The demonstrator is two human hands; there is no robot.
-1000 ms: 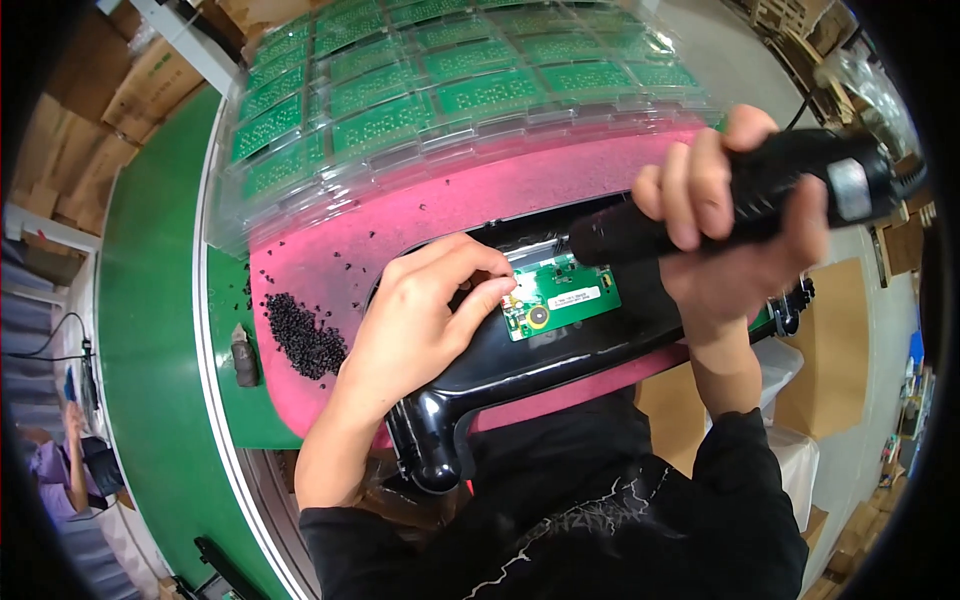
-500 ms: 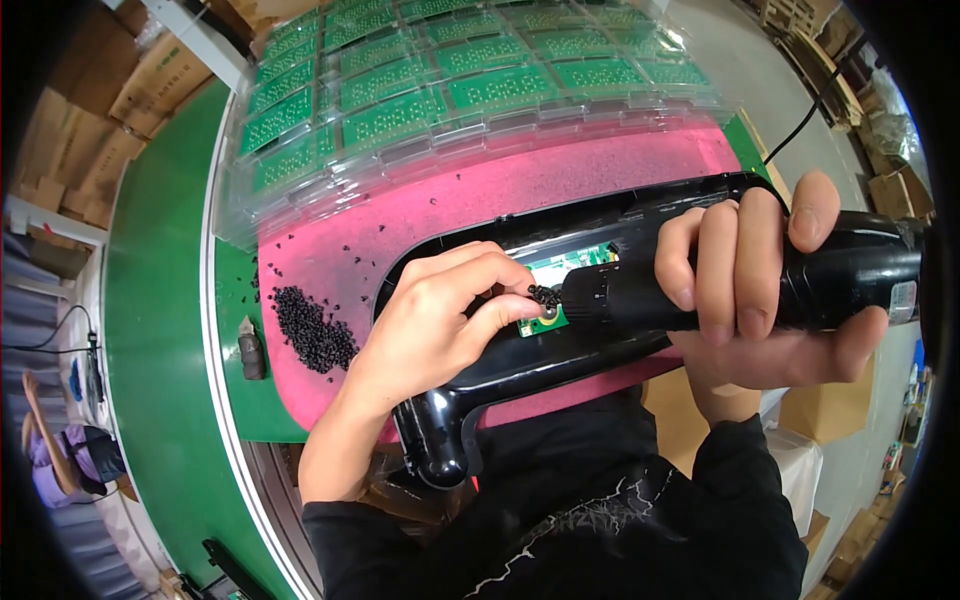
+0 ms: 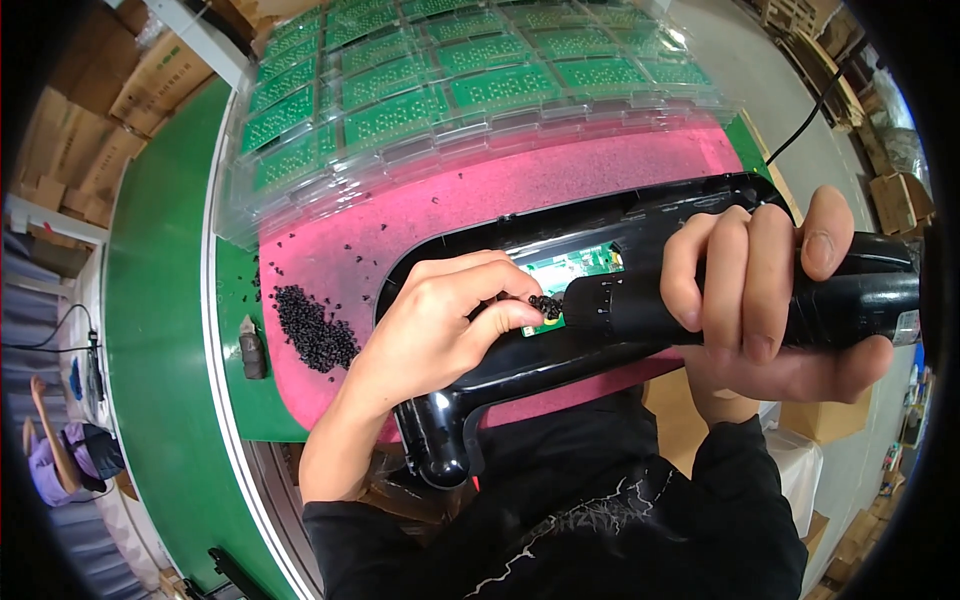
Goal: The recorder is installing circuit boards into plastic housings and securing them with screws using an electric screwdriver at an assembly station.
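My right hand [image 3: 750,285] is wrapped round a thick black power screwdriver [image 3: 635,308] with a numbered collar at its front, held level and pointing left. In my left hand [image 3: 435,315], thumb and forefinger pinch a small clump of black screws [image 3: 546,306] right at the tool's front end. The bit itself is hidden by fingers and screws. Beneath both hands lies a long black plastic housing [image 3: 545,368] with a rounded stub at its lower left. A green circuit board [image 3: 585,264] shows inside the housing, partly covered by the screwdriver.
A pile of black screws [image 3: 312,330] lies left on the pink mat [image 3: 400,215], with several strays around it. Clear stacked trays of green circuit boards [image 3: 490,90] stand at the back. A small dark object [image 3: 252,350] rests beside the mat. Far left, another person [image 3: 75,460] is visible.
My right hand and the screwdriver have shifted slightly right, with the tool's rear end lower. My left hand keeps its pinch on the screws and has barely moved.
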